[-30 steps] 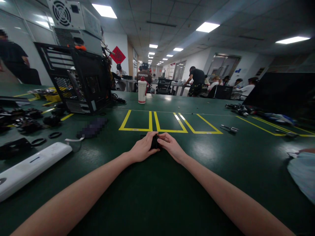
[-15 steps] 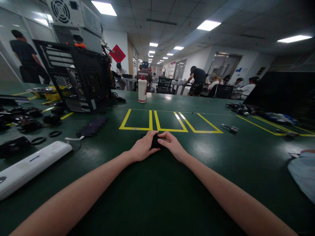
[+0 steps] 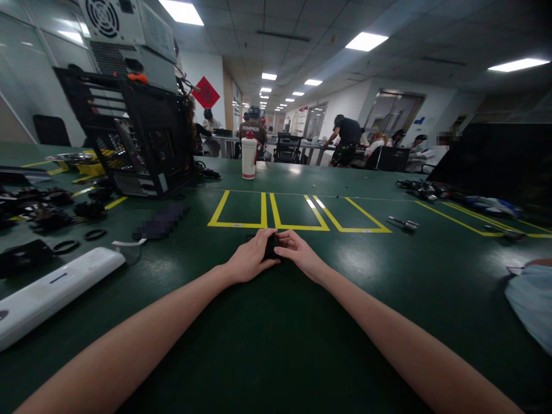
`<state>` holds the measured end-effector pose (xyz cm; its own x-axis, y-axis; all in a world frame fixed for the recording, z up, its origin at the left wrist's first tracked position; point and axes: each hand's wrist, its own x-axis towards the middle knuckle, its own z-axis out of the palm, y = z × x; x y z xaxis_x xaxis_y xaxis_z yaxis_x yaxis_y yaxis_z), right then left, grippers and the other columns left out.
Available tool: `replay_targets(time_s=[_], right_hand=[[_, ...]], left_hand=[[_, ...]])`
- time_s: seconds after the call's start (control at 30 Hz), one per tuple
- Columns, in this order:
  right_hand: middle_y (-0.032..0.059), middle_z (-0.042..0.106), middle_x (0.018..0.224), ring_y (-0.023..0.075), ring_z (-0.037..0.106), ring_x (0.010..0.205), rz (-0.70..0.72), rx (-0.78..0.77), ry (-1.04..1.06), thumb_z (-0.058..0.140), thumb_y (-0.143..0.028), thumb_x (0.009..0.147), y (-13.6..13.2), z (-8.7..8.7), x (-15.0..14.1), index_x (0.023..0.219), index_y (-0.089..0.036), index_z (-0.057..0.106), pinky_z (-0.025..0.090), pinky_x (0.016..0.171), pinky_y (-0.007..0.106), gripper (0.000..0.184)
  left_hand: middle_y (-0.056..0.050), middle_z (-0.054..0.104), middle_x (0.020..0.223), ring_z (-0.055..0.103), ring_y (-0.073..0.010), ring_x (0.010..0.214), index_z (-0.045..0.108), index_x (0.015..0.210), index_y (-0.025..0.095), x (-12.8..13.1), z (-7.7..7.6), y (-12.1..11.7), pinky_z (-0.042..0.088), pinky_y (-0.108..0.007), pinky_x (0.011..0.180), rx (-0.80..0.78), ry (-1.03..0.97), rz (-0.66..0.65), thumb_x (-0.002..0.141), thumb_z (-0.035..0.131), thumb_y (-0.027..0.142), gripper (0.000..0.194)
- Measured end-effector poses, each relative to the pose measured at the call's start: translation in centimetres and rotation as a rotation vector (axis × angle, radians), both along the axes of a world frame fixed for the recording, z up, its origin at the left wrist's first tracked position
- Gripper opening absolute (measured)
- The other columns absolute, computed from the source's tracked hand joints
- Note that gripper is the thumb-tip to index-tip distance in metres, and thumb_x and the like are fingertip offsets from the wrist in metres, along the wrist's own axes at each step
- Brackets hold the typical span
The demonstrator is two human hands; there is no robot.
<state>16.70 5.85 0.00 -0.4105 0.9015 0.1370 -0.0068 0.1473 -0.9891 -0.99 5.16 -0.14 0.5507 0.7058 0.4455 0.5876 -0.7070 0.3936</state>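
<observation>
A small black object (image 3: 271, 247) rests at the middle of the green table, mostly covered by my hands, so its kind does not show. My left hand (image 3: 252, 257) is wrapped over it from the left, the thumb along its near side. From the right, my right hand (image 3: 297, 250) pinches its right end between thumb and fingers. Just beyond the hands are yellow tape outlines (image 3: 299, 228) on the tabletop.
At left are a black computer case (image 3: 129, 132) with grey power supplies on top, black parts, and a long white device (image 3: 60, 287). A white cup (image 3: 249, 156) stands ahead. To the right lie a metal tool (image 3: 404, 223) and a pale blue cloth (image 3: 532, 302). People work further back.
Both hands keep their hold on the black object with hardly any movement. The person walking at the far left has passed out of sight.
</observation>
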Motion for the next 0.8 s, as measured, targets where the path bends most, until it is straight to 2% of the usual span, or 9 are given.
replay_targets(time_s=[0.1, 0.23, 0.43, 0.57, 0.8], right_hand=[[0.0009, 0.055, 0.094, 0.0162, 0.053, 0.092, 0.022, -0.01, 0.038, 0.065, -0.025, 0.066, 0.18, -0.23, 0.0, 0.093, -0.023, 0.051, 0.042, 0.084, 0.036, 0.03], [0.0009, 0.056, 0.09, 0.0151, 0.053, 0.089, -0.017, 0.02, 0.072, 0.062, -0.031, 0.069, 0.32, -0.56, -0.13, 0.089, -0.021, 0.053, 0.04, 0.085, 0.036, 0.024], [0.0028, 0.056, 0.1, 0.0159, 0.052, 0.094, -0.053, 0.048, 0.026, 0.063, -0.031, 0.068, 0.33, -0.57, -0.11, 0.094, -0.021, 0.054, 0.041, 0.086, 0.036, 0.029], [0.004, 0.057, 0.101, 0.0165, 0.053, 0.094, -0.019, 0.028, -0.005, 0.061, -0.03, 0.07, 0.27, -0.23, -0.03, 0.097, -0.019, 0.055, 0.041, 0.087, 0.037, 0.029], [0.0008, 0.055, 0.101, 0.0165, 0.055, 0.097, 0.067, 0.068, 0.036, 0.065, -0.021, 0.066, -0.32, 0.24, 0.22, 0.092, -0.022, 0.052, 0.041, 0.09, 0.037, 0.029]], left_hand=[[-0.01, 0.037, 0.123, 0.048, -0.0249, 0.106, 0.02, 0.125, 0.025, 0.01, -0.14, 0.09, 0.045, -0.043, 0.083, 0.01, -0.007, -0.005, 0.077, 0.054, 0.036, 0.06], [-0.01, 0.038, 0.122, 0.046, -0.0252, 0.108, 0.02, 0.124, 0.024, 0.05, -0.08, 0.05, 0.043, -0.044, 0.086, 0.029, -0.016, -0.017, 0.076, 0.055, 0.036, 0.06], [-0.01, 0.037, 0.122, 0.047, -0.0253, 0.107, 0.021, 0.124, 0.024, 0.06, 0.15, -0.09, 0.045, -0.044, 0.084, 0.017, -0.004, -0.012, 0.077, 0.055, 0.036, 0.06], [-0.01, 0.037, 0.123, 0.048, -0.0251, 0.105, 0.02, 0.124, 0.024, 0.01, 0.13, -0.12, 0.046, -0.044, 0.082, 0.009, 0.002, -0.006, 0.077, 0.055, 0.036, 0.06], [-0.01, 0.037, 0.123, 0.047, -0.0255, 0.107, 0.02, 0.124, 0.025, 0.02, 0.0, -0.07, 0.046, -0.043, 0.082, 0.019, -0.004, -0.008, 0.077, 0.056, 0.034, 0.06]])
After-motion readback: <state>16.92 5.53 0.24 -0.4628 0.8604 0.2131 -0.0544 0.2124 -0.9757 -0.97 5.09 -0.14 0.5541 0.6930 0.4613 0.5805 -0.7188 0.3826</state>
